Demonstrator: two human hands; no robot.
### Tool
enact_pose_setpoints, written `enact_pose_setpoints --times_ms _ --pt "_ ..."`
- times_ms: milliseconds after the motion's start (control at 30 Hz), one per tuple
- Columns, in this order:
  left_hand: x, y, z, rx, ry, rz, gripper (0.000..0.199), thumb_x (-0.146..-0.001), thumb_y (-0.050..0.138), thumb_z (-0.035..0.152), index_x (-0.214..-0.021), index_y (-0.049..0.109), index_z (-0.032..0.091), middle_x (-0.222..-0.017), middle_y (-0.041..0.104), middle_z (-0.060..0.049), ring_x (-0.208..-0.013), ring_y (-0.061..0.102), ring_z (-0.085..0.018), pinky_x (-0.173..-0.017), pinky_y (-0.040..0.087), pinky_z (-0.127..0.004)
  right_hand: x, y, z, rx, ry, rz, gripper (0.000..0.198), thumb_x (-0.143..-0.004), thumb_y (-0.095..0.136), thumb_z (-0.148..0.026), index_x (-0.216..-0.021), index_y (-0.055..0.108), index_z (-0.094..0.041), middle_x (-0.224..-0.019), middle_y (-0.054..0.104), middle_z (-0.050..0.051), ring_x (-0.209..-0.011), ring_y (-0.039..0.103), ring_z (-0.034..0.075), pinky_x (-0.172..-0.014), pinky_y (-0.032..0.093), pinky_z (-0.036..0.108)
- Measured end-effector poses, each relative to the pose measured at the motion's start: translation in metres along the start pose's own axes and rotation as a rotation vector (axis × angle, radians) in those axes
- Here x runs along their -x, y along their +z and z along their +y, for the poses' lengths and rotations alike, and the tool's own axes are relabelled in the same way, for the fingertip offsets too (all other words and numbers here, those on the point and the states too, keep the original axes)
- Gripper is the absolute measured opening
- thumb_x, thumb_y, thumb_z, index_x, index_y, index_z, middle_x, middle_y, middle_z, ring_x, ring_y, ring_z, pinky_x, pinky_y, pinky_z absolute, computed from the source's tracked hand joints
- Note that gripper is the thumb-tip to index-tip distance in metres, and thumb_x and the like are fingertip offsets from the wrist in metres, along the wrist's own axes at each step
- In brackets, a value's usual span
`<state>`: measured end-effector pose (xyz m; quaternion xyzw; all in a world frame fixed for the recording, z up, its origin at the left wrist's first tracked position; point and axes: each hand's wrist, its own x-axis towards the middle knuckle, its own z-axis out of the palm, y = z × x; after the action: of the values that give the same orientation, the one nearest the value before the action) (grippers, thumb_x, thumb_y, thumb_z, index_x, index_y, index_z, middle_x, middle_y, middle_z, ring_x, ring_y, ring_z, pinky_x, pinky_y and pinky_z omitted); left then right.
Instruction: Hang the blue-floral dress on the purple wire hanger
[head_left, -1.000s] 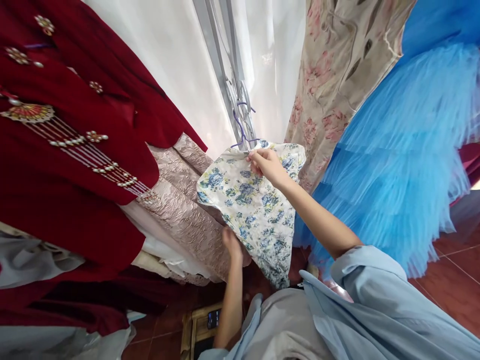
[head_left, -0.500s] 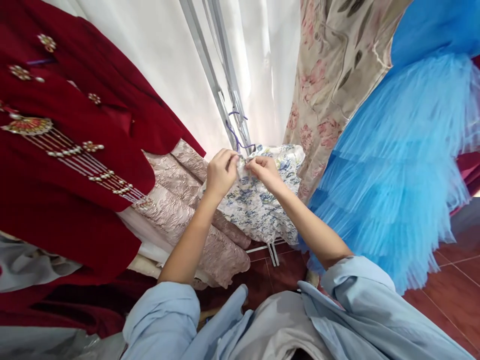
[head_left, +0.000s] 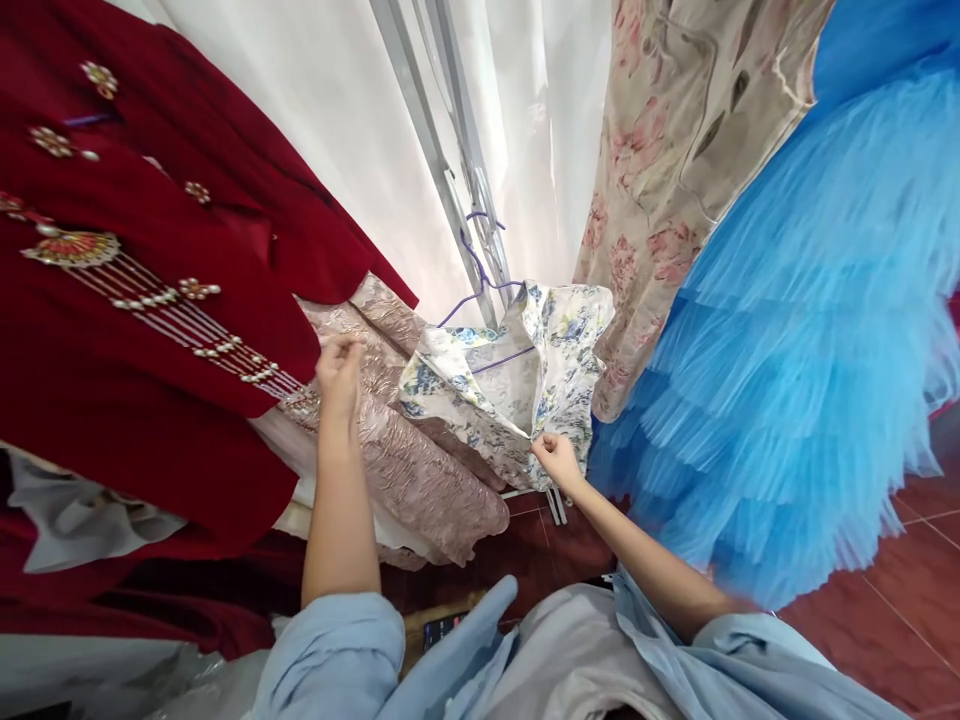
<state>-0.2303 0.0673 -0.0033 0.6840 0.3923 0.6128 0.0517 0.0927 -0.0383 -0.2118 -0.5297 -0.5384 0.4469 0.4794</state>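
Observation:
A white sleeveless dress point(head_left: 574, 370) with a blue and yellow floral print hangs on a purple hanger point(head_left: 480, 275). Its front is parted in a deep V, showing the hanger's lower bar inside. My right hand point(head_left: 556, 460) pinches the dress at the bottom of that V. Off to the left, away from the dress, my left hand point(head_left: 340, 375) is raised in front of a pink textured garment point(head_left: 420, 470). Its fingertips are pressed together, and I cannot tell whether anything small is between them.
Grey metal rack posts point(head_left: 427, 110) stand before a white curtain point(head_left: 300, 90). A dark red garment point(head_left: 210, 240) with beaded ornaments hangs at left. On the right are a beige floral garment point(head_left: 652, 150) and a blue tiered tulle dress point(head_left: 795, 330). A phone point(head_left: 441, 630) lies low near my body.
Both hands were together at the dress's neckline. My left hand has moved away left; my right hand has come down along the front, and the neckline now gapes in a V.

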Motion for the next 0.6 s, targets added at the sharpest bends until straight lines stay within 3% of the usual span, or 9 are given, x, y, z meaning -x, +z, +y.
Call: enact_pose_setpoints --times_ms 67,167,267,367,500,600 --pt "0.017 0.01 0.015 0.024 -0.05 -0.074 0.041 -0.092 0.063 0.054 -0.115 0.059 0.02 -0.107 0.066 -0.006 -0.099 0.063 -0.016 -0.086 0.054 -0.032 -0.003 0.004 0.002 -0.02 0.001 -0.01 0.021 -0.07 0.048 -0.038 -0.057 0.044 -0.021 -0.053 0.042 -0.003 -0.054 0.038 0.012 -0.054 0.029 0.025" --pt "0.03 0.039 0.058 -0.094 -0.026 -0.239 0.048 -0.089 0.07 0.039 -0.133 0.057 0.026 -0.134 0.059 -0.009 -0.126 0.056 -0.024 -0.107 0.046 -0.04 -0.005 0.007 0.006 -0.034 0.012 -0.031 0.021 -0.07 0.047 -0.038 -0.058 0.045 -0.021 -0.053 0.041 -0.003 -0.053 0.037 0.012 -0.053 0.028 0.025" --pt "0.028 0.06 0.085 -0.242 0.099 -0.323 0.025 -0.091 0.064 0.029 -0.114 0.069 0.024 -0.123 0.063 -0.009 -0.119 0.059 -0.025 -0.106 0.045 -0.04 -0.004 0.004 0.016 -0.018 0.03 -0.041 0.022 -0.07 0.047 -0.038 -0.057 0.045 -0.021 -0.053 0.042 -0.003 -0.053 0.037 0.012 -0.053 0.028 0.025" --pt "0.025 0.067 0.087 -0.242 0.117 -0.248 0.014 -0.094 0.058 0.027 -0.097 0.07 0.021 -0.101 0.069 -0.008 -0.1 0.065 -0.023 -0.094 0.05 -0.036 -0.003 0.0 0.028 0.009 0.054 -0.041 0.022 -0.07 0.048 -0.038 -0.056 0.046 -0.021 -0.053 0.042 -0.003 -0.055 0.039 0.012 -0.054 0.029 0.024" --pt "0.024 0.066 0.083 -0.045 -0.009 0.005 0.02 -0.096 0.057 0.036 -0.105 0.065 0.021 -0.104 0.071 -0.007 -0.1 0.067 -0.021 -0.092 0.052 -0.034 -0.001 0.004 0.043 0.022 0.116 -0.043 0.023 -0.069 0.051 -0.038 -0.054 0.046 -0.021 -0.049 0.041 -0.004 -0.052 0.039 0.012 -0.053 0.029 0.024" --pt "0.021 0.058 0.079 0.137 -0.157 -0.052 0.022 -0.089 0.066 0.039 -0.101 0.064 0.021 -0.102 0.072 -0.007 -0.103 0.068 -0.022 -0.095 0.053 -0.036 0.009 0.009 0.052 0.007 0.155 -0.068 0.025 -0.073 0.051 -0.041 -0.062 0.053 -0.02 -0.047 0.046 -0.005 -0.047 0.041 0.012 -0.051 0.031 0.024"
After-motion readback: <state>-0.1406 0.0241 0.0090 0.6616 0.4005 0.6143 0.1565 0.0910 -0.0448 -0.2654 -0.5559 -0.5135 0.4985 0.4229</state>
